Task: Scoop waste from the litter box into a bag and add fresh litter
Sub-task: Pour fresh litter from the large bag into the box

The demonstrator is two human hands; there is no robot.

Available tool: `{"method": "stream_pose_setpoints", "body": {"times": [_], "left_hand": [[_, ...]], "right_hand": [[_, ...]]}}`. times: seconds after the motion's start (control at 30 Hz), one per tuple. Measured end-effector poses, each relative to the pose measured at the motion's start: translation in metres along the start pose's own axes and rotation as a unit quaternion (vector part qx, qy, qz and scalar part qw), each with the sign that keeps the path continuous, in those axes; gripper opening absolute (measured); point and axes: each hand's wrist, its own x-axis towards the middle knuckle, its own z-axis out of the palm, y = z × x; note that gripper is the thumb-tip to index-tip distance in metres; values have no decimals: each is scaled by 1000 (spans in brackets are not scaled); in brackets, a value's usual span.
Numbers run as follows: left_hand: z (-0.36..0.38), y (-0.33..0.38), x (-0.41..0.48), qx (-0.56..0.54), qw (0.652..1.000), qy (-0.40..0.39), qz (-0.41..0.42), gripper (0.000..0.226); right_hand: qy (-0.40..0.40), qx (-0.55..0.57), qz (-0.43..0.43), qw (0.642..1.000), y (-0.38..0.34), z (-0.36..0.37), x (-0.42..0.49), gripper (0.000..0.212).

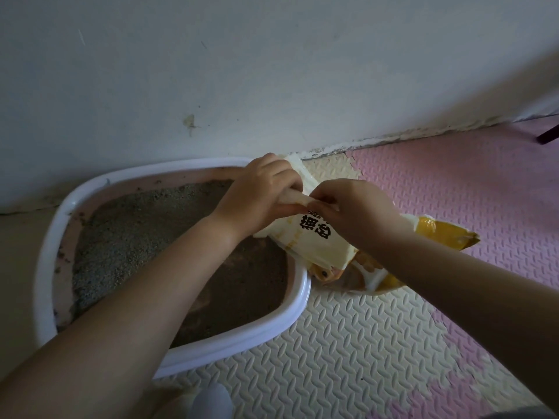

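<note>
left hand [257,195] and right hand [357,213] gripping litter bag [314,246]

litter box [45,237]: grey litter [136,225] inside. litter bag: tilted across box's right rim, lower end off the box. left hand: arm crosses over box, fingers curled round bag's top edge. right hand: just right of box, pinching same edge beside left.

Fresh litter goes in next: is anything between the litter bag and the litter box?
Nothing visible. The left hand and right hand grip the litter bag at its top; it lies across the right rim of the litter box.
</note>
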Motion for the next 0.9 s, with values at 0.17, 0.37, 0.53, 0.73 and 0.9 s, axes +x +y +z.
{"method": "stream_pose_setpoints", "body": {"times": [0.17, 0.37, 0.53, 0.73, 0.9], "left_hand": [[-15, -11, -7, -12, 997, -16, -78, 65], [-27, -3, -5, -153, 970, -48, -185, 61], [-37, -3, 3, -215, 952, -46, -213, 28], [-30, -1, 6, -183, 962, 10, -202, 15], [-25, 5, 8, -168, 966, 50, -190, 15]], "right_hand": [[27, -13, 4, 1000, 4, -2, -3, 14], [36, 11, 32, 999, 4, -10, -6, 11], [41, 28, 58, 997, 9, -13, -8, 9], [33, 31, 72, 996, 4, -12, -5, 11], [33, 55, 80, 995, -10, -2, 7, 18]]}}
